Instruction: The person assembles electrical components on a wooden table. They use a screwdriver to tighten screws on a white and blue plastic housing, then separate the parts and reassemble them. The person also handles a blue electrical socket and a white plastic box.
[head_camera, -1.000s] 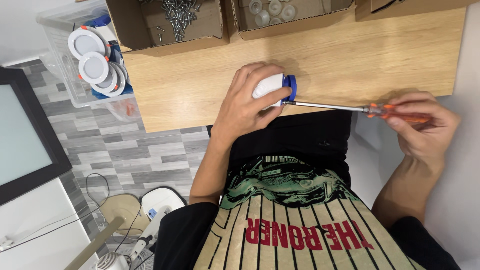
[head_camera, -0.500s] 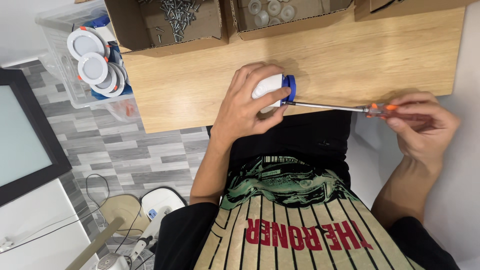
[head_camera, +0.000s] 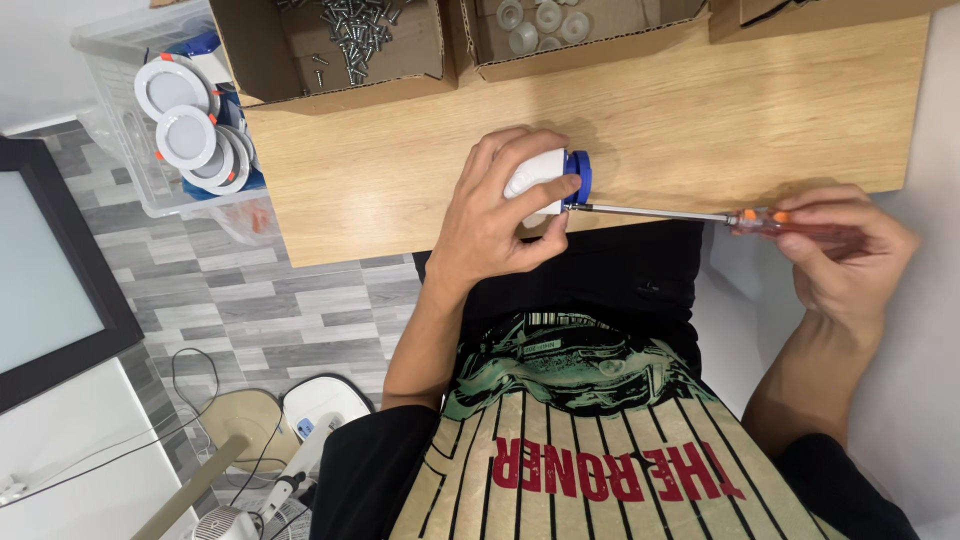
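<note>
- At far left a clear plastic bin (head_camera: 120, 150) holds several round white light fittings (head_camera: 185, 135) stacked on edge; by the look of it, these are finished pieces.
- Two open cardboard boxes sit at the back of the wooden counter (head_camera: 700, 110): one with loose screws (head_camera: 355, 35), one with small clear caps (head_camera: 540, 20), so supplies remain.
- The left hand (head_camera: 495, 215) is closed around a white fitting with a blue ring (head_camera: 548, 178), pressing it sideways at the counter's near edge.
- A screwdriver (head_camera: 700, 215) runs level from that blue ring; its tip meets the fitting.
- The right hand (head_camera: 850, 255) grips the orange handle with curled fingers, off the counter's edge; I judge the screw is being driven, not yet seated.
</note>
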